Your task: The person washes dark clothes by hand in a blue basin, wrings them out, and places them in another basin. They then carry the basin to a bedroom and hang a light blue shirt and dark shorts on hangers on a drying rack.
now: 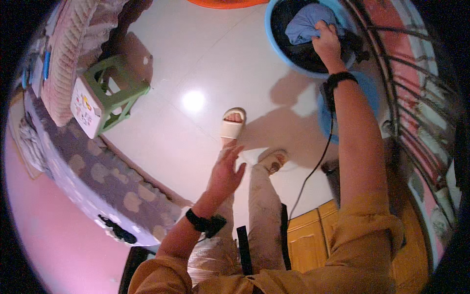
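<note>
At the upper right, my right hand (326,46) grips a blue cloth (312,22) with its fingers curled into the fabric. The cloth is bunched up and lies over the inside of a light-blue basin (272,40). Dark material, too dim to name, fills the space under the cloth. My left hand (226,172) hangs over my left leg, holding nothing, its thumb apart from the fingers. Each wrist wears a black strap with a small device, and a cable runs down from the right one.
A green plastic stool (121,84) stands tilted in view at the left, beside a bed (121,176) with patterned cloth. Another blue basin (325,114) sits below my right forearm. Metal rails (389,77) run along the right. An orange rim (229,3) shows at the top; wooden cabinet doors (304,239) are behind me.
</note>
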`<move>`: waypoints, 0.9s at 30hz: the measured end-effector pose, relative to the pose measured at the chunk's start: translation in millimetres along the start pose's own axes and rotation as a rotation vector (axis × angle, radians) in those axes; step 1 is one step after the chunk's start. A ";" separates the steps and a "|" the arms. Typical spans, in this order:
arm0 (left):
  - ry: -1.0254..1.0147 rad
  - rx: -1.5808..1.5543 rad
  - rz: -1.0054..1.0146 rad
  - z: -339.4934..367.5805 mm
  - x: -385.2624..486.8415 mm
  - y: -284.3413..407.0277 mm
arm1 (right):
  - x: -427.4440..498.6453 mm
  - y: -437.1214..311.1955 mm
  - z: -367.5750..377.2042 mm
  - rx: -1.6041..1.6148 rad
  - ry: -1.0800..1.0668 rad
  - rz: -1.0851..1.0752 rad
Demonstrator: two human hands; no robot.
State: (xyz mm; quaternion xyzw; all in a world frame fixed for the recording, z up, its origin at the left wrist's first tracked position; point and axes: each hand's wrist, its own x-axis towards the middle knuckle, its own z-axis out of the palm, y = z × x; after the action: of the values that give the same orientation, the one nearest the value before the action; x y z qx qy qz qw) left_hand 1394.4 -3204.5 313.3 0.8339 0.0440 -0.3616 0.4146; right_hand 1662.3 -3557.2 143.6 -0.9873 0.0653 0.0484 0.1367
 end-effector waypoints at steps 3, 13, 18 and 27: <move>0.017 -0.095 -0.013 -14.3 -15.9 9.0 | 0.9 -9.1 -82.3 0.327 0.300 0.050; 0.541 -0.203 0.450 -111.3 -67.2 207.7 | -190.8 -119.9 -426.3 0.789 0.168 0.113; 0.476 -0.343 0.738 -192.4 -147.2 301.6 | -277.1 -190.3 -532.7 0.509 0.238 -0.322; -0.067 -1.270 0.648 -262.3 -342.1 385.5 | -335.2 -262.6 -645.9 1.315 -0.095 -0.400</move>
State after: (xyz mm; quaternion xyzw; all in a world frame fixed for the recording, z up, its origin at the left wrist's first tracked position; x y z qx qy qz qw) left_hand 1435.5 -3188.8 889.9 0.3907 -0.0167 -0.1502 0.9080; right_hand 1419.1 -3446.3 869.6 -0.6890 -0.1084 0.0156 0.7164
